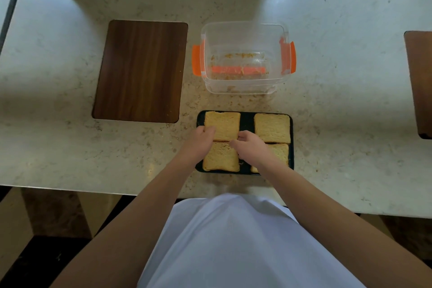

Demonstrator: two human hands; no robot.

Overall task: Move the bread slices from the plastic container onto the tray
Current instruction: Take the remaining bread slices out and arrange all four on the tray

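Note:
A black tray lies near the counter's front edge with several bread slices on it. The far-left slice is pinched at its near edge by my left hand on its left corner and my right hand on its right corner. The far-right slice and the near-left slice lie flat. My right wrist partly hides the near-right slice. Behind the tray stands the clear plastic container with orange clips, holding only crumbs.
A dark wooden board lies to the left of the container. Another wooden board sits at the right edge of the view. Crumbs dot the pale stone counter between container and tray. A window frame runs along the back.

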